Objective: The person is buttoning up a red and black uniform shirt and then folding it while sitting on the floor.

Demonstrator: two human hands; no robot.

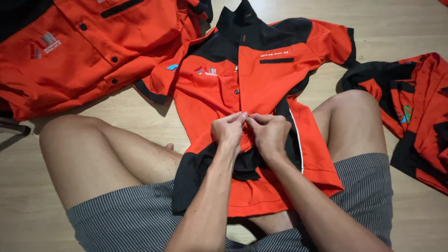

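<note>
The left hand [228, 130] and the right hand [269, 135] meet over the front placket of the orange and black shirt [247, 88], which lies spread face up across the person's lap and the wooden floor [401, 28]. Both sets of fingers are closed in a pinch on the shirt's front edges, thumbs and forefingers almost touching each other at the middle of the placket; whether a button sits between them I cannot tell, since the fingertips hide it.

To do this well, I judge each pinch should stay close to the fastening point, the cloth kept flat and both edges level so the front does not skew.

Left of the fingers, well apart, lies a second orange shirt [88, 51]. Just above the fingers a dark button [237, 92] shows on the placket, with the black collar further up. Below the fingers the black hem bunches over the striped shorts [140, 210]. Right of the fingers, well apart, a third shirt [415, 107] lies crumpled on the floor
</note>
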